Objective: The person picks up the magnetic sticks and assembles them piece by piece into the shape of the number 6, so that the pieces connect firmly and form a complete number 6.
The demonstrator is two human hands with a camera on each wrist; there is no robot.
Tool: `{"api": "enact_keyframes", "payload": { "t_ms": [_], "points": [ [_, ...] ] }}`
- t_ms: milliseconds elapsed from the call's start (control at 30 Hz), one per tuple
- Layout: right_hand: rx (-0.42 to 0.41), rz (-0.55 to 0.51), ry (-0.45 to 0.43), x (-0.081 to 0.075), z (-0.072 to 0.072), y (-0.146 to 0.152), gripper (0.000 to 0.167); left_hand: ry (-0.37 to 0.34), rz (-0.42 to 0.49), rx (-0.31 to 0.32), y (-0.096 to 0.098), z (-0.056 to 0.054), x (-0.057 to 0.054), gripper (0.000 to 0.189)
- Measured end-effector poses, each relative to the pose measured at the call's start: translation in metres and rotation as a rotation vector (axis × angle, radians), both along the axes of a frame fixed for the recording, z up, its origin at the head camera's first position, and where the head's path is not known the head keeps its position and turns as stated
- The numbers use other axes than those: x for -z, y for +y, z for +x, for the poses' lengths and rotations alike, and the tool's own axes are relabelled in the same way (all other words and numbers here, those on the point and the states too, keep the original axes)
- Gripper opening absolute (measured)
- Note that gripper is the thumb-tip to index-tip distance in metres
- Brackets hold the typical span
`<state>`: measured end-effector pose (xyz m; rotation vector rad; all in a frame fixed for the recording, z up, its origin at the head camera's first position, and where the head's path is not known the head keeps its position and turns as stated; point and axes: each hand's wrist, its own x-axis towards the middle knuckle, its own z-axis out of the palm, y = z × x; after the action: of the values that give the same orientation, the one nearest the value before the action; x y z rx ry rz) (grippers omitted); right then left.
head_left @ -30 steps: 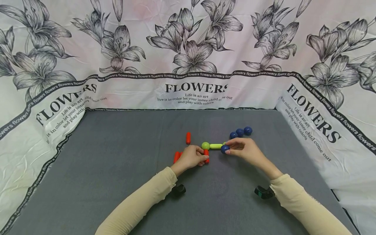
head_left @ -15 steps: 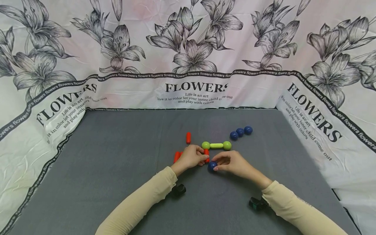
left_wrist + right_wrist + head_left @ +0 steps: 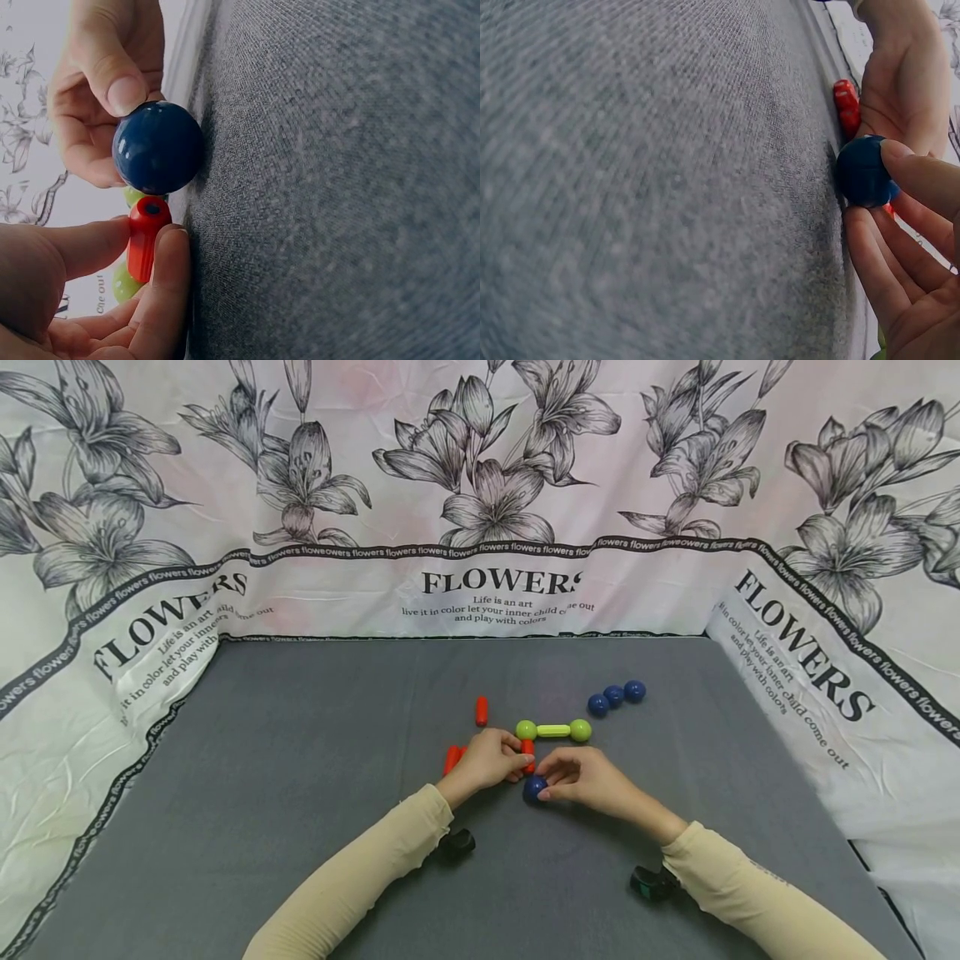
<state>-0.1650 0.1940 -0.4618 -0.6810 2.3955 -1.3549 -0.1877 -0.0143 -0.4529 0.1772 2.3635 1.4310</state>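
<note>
My left hand pinches a red rod between thumb and finger. The rod's far end meets a green ball, and its near end shows a dark spot in the left wrist view. In my right hand a blue ball is pinched by thumb and fingers, low over the cloth and close to the rod's near end. Whether ball and rod touch I cannot tell. From the green ball a yellow-green rod runs right to a second green ball.
Three more blue balls lie in a slanting row at the back right. One loose red rod lies behind my left hand, and more red rods lie beside it, partly covered. Grey cloth covers the table, with a printed curtain behind.
My right hand has carried the blue ball leftward and toward me, from beside the right green ball to the red rod's near end. The left hand has stayed in place on the rod.
</note>
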Motion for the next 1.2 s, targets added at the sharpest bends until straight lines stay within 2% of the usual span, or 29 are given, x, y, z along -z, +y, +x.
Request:
{"api": "enact_keyframes", "payload": {
  "t_ms": [500,767,1200],
  "points": [
    [0.017,-0.021,-0.008,0.0027,-0.0017,-0.0017,0.026,0.019,-0.006,-0.002,0.0003,0.0,0.0016,0.031],
    [0.019,-0.057,-0.042,0.0026,-0.0032,-0.0016,0.024,0.017,0.002,-0.003,0.0007,-0.0001,0.0014,0.03],
    [0.046,-0.031,-0.012,0.0032,-0.0036,-0.0041,0.027,0.013,-0.005,-0.007,0.0009,0.0007,0.0002,0.031]
  ]
}}
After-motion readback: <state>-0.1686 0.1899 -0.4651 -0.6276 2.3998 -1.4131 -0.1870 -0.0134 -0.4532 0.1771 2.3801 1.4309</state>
